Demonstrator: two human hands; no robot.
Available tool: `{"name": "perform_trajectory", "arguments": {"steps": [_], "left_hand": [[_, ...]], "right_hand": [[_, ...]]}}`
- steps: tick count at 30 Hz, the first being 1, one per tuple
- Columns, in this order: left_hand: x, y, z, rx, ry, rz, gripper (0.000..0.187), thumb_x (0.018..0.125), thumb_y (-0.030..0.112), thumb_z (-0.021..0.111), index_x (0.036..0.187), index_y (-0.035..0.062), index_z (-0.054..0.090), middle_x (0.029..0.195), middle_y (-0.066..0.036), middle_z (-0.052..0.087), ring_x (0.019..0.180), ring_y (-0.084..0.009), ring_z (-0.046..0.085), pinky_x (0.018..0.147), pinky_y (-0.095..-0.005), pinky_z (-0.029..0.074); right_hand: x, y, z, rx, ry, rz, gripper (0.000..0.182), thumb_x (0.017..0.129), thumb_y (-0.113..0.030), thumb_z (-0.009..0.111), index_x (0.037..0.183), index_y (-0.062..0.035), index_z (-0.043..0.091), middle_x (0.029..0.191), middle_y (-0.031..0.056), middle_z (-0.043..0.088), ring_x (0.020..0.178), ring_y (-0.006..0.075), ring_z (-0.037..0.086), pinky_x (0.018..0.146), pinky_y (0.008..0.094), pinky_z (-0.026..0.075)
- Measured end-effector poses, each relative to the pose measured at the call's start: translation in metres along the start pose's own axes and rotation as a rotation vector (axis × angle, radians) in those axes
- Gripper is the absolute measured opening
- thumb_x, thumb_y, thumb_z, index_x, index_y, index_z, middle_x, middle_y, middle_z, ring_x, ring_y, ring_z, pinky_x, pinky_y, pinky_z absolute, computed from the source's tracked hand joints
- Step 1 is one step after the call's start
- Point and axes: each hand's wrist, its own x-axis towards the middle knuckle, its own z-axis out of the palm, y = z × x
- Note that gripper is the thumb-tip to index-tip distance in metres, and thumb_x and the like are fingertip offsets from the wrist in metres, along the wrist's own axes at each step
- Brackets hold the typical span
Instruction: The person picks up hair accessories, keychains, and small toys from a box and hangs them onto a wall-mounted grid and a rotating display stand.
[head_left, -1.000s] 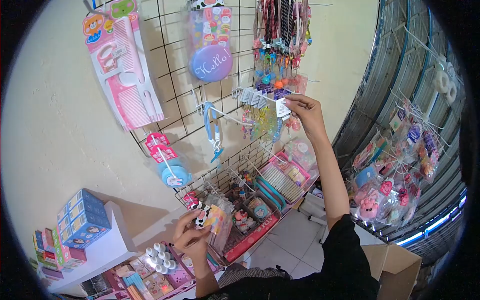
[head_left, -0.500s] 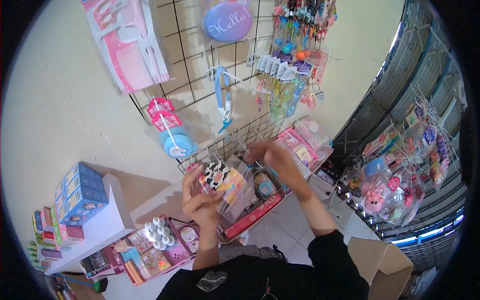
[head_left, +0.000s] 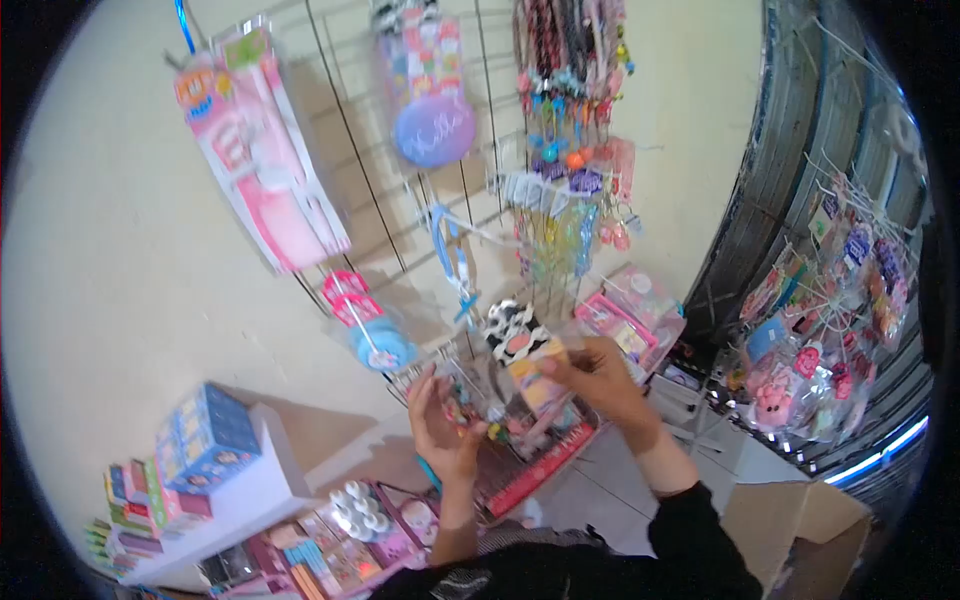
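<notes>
Gripping a cow-print packet (head_left: 525, 352) by its lower part, the right hand (head_left: 600, 378) lifts it above the wire basket (head_left: 560, 440). Left hand (head_left: 445, 425) clasps clear packets (head_left: 468, 405) beside it, below the wall grid (head_left: 400, 180).

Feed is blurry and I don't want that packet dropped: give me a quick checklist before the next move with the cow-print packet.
1. Right hand has the cow-print packet pinched at its side edge: ok.
2. Left hand is supporting the stack of clear packets: ok, palm under them.
3. Cow-print packet fully free of that stack: cannot tell, blur hides its lower edge.
4. Wire basket sits directly beneath both hands to catch a slip: ok.
5. Empty hook on the wall grid: cannot tell.
6. Blue lanyard hangs apart from the hands: ok.
</notes>
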Motion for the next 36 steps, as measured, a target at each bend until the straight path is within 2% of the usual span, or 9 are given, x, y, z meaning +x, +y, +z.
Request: {"name": "perform_trajectory", "arguments": {"steps": [2, 6, 8, 18, 25, 29, 31, 32, 36], "left_hand": [[0.001, 0.003, -0.008, 0.055, -0.011, 0.021, 0.055, 0.063, 0.026, 0.061, 0.104, -0.0013, 0.037, 0.109, -0.015, 0.038, 0.098, -0.0224, 0.040, 0.083, -0.0336, 0.032], [-0.003, 0.004, -0.026, -0.042, 0.040, 0.050, 0.047, 0.073, 0.038, 0.046, 0.099, -0.0011, 0.040, 0.104, -0.014, 0.041, 0.093, -0.0199, 0.041, 0.078, -0.0310, 0.034], [-0.007, 0.007, -0.031, -0.057, 0.065, 0.063, 0.045, 0.075, 0.039, 0.042, 0.096, -0.0008, 0.041, 0.101, -0.013, 0.042, 0.091, -0.0200, 0.042, 0.076, -0.0306, 0.034], [-0.013, 0.011, -0.048, -0.066, 0.131, 0.067, 0.041, 0.077, 0.038, 0.037, 0.086, -0.0009, 0.042, 0.089, -0.013, 0.043, 0.080, -0.0192, 0.043, 0.069, -0.0289, 0.034], [-0.004, 0.014, -0.035, -0.080, 0.110, 0.029, 0.039, 0.077, 0.037, 0.037, 0.084, -0.0012, 0.042, 0.084, -0.011, 0.042, 0.076, -0.0185, 0.041, 0.068, -0.0280, 0.034], [0.056, 0.049, 0.001, 0.012, -0.045, 0.251, 0.029, 0.078, 0.025, 0.037, 0.082, -0.0023, 0.045, 0.082, -0.011, 0.044, 0.076, -0.0178, 0.042, 0.071, -0.0281, 0.034], [0.098, 0.076, 0.023, 0.084, -0.210, 0.419, 0.023, 0.075, 0.011, 0.038, 0.091, -0.0039, 0.045, 0.092, -0.012, 0.047, 0.083, -0.0181, 0.044, 0.073, -0.0279, 0.034], [0.118, 0.092, 0.037, 0.178, -0.296, 0.529, 0.027, 0.075, 0.011, 0.040, 0.097, -0.0035, 0.043, 0.098, -0.012, 0.046, 0.090, -0.0183, 0.043, 0.076, -0.0282, 0.032], [0.186, 0.127, 0.107, 0.457, -0.252, 0.988, 0.038, 0.071, 0.016, 0.048, 0.102, -0.0025, 0.039, 0.098, -0.015, 0.045, 0.090, -0.0264, 0.043, 0.077, -0.0333, 0.032]], "right_hand": [[0.020, -0.034, -0.008, -0.211, 0.115, -0.119, 0.024, 0.072, -0.020, 0.055, 0.083, 0.0020, 0.054, 0.065, 0.0002, 0.054, 0.059, 0.0038, 0.048, 0.050, 0.0176, 0.037], [0.076, -0.121, -0.003, -0.210, 0.150, -0.528, 0.023, 0.071, -0.016, 0.055, 0.085, 0.0025, 0.053, 0.069, 0.0031, 0.055, 0.058, 0.0059, 0.051, 0.053, 0.0176, 0.040], [0.102, -0.149, 0.002, -0.117, 0.193, -0.684, 0.027, 0.070, -0.022, 0.057, 0.084, 0.0004, 0.054, 0.064, 0.0028, 0.054, 0.049, 0.0065, 0.050, 0.043, 0.0182, 0.040], [0.146, -0.170, 0.013, 0.146, 0.115, -0.751, 0.023, 0.068, -0.021, 0.059, 0.077, 0.0003, 0.056, 0.065, 0.0032, 0.056, 0.048, 0.0055, 0.051, 0.041, 0.0159, 0.040], [0.149, -0.166, 0.017, 0.111, 0.150, -0.697, 0.024, 0.065, -0.022, 0.060, 0.073, 0.0003, 0.055, 0.059, 0.0039, 0.055, 0.042, 0.0056, 0.049, 0.036, 0.0165, 0.038], [0.139, -0.167, 0.020, 0.131, 0.176, -0.641, 0.023, 0.064, -0.021, 0.060, 0.068, 0.0004, 0.054, 0.058, 0.0049, 0.054, 0.041, 0.0062, 0.049, 0.035, 0.0171, 0.038], [0.137, -0.167, 0.024, 0.128, 0.183, -0.641, 0.023, 0.064, -0.021, 0.060, 0.067, 0.0006, 0.054, 0.058, 0.0051, 0.054, 0.041, 0.0067, 0.049, 0.035, 0.0173, 0.038], [0.139, -0.167, 0.026, 0.149, 0.175, -0.643, 0.023, 0.065, -0.021, 0.060, 0.067, 0.0008, 0.054, 0.057, 0.0053, 0.054, 0.041, 0.0074, 0.049, 0.035, 0.0178, 0.038], [0.150, -0.161, 0.028, 0.067, 0.227, -0.617, 0.023, 0.065, -0.021, 0.060, 0.067, 0.0016, 0.054, 0.057, 0.0056, 0.054, 0.042, 0.0081, 0.050, 0.035, 0.0190, 0.038]]}}
